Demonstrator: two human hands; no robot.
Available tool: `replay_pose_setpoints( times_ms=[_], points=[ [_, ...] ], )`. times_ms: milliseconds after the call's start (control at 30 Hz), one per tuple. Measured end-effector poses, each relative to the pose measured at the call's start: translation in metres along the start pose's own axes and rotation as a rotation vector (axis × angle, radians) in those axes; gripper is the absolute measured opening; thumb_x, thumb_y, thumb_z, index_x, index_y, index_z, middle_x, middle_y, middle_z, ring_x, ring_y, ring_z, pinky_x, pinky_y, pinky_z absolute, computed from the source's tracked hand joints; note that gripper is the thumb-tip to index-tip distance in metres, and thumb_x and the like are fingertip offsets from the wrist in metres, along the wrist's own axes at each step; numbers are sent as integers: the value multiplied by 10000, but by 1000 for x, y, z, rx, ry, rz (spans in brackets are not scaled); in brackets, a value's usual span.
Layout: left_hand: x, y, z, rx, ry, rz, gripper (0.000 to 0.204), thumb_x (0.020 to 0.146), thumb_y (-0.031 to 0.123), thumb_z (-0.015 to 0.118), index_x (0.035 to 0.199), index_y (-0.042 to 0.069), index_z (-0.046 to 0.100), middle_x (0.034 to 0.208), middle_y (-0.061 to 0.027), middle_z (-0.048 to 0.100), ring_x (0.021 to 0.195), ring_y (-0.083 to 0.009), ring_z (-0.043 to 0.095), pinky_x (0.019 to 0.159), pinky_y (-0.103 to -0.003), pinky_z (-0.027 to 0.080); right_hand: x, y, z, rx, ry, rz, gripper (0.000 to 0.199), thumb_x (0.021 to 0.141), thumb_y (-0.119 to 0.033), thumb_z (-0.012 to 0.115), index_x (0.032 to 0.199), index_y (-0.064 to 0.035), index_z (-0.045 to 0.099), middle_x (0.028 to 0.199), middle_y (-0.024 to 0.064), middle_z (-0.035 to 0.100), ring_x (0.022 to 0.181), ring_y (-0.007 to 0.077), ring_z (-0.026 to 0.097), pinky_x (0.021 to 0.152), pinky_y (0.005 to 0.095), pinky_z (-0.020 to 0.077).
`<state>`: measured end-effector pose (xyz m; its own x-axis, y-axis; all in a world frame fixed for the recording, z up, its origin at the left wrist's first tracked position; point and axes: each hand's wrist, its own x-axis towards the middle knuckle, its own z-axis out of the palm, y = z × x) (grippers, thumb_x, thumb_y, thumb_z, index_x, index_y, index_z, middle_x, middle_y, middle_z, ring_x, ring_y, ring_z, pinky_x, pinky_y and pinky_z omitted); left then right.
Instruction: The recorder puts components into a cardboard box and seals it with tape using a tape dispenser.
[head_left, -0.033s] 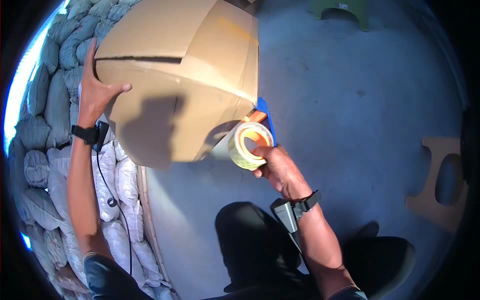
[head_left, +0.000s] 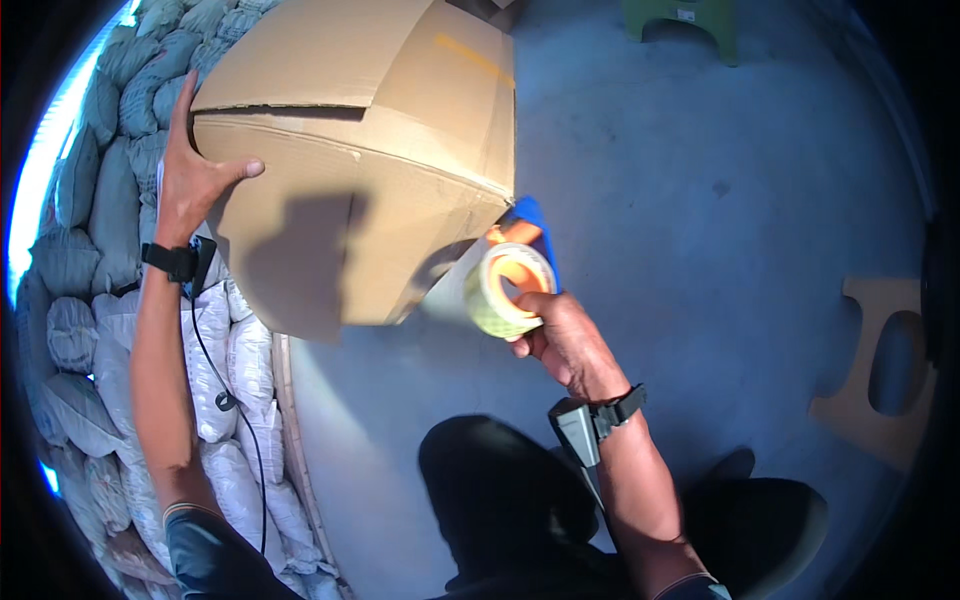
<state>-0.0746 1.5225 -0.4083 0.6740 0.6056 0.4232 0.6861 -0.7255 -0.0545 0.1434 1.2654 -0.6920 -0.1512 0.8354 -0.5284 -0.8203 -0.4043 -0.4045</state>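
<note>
Slightly rightward is how the right hand [head_left: 562, 338] has shifted since the earlier frame, carrying its blue-and-orange tape dispenser [head_left: 531, 212] along; the left hand [head_left: 193, 188] and the cardboard box [head_left: 430, 165] have hardly moved.

Head view: the box fills the upper middle, its near face in sunlight with a dark shadow across it and a narrow dark gap along the upper flap. At its left end the left hand is spread wide, thumb lying on the near face and index finger stretched up along the edge; its other fingers are hidden. The right hand grips the dispenser, thumb at the opening of the yellowish tape roll [head_left: 485, 305]. Its blue tip overlaps the box's right corner in the picture; whether they touch, I cannot tell. Both wrists wear black straps [head_left: 170, 262]. Stacked sacks [head_left: 75, 335] line the left side, while a green stool [head_left: 733, 40] stands on the grey floor [head_left: 650, 230] beyond.
</note>
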Motion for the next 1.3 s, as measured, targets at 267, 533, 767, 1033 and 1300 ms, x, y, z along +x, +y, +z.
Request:
replay_pose_setpoints(
  times_ms=[267, 533, 767, 1033, 1300],
  points=[
    [18, 60, -4, 4, -33, 13, 1135, 597, 285, 970, 1572, 126, 411, 1384, -205, 647, 1236, -320, 658, 1081, -406, 518, -62, -19, -25, 20, 28, -70, 286, 968, -154, 568, 1165, 44, 633, 881, 96, 661, 674, 152, 578, 569, 297, 470],
    [35, 129, -6, 49, 5, -21, 1081, 592, 298, 974, 1523, 106, 460, 1277, -213, 709, 1148, -355, 708, 1017, -417, 556, -61, 8, -18, 280, 80, -127, 261, 993, -189, 572, 1153, 12, 615, 876, 95, 656, 695, 167, 595, 578, 324, 499],
    [44, 180, 12, -2, -86, -100, 1086, 585, 228, 969, 1530, 97, 450, 1272, -222, 705, 1154, -355, 702, 1013, -413, 552, -86, 4, -1, 432, 204, -119, 336, 979, -228, 586, 1210, 16, 582, 920, 81, 646, 710, 149, 613, 572, 295, 555],
    [36, 225, 97, 141, -116, -29, 1162, 553, 292, 1000, 1558, 174, 428, 1139, -190, 709, 1020, -374, 699, 852, -440, 576, -85, 11, 0, 565, 245, -17, 326, 1004, -217, 563, 1271, -30, 566, 983, 94, 644, 755, 168, 612, 669, 348, 590],
    [-13, 232, 126, 156, -193, 32, 1159, 597, 291, 988, 1578, 207, 376, 1029, -134, 663, 910, -350, 676, 750, -464, 568, -71, 1, -24, 522, 227, 88, 358, 1015, -190, 532, 1336, -30, 529, 1075, 106, 633, 828, 179, 628, 754, 384, 618]
  ],
)
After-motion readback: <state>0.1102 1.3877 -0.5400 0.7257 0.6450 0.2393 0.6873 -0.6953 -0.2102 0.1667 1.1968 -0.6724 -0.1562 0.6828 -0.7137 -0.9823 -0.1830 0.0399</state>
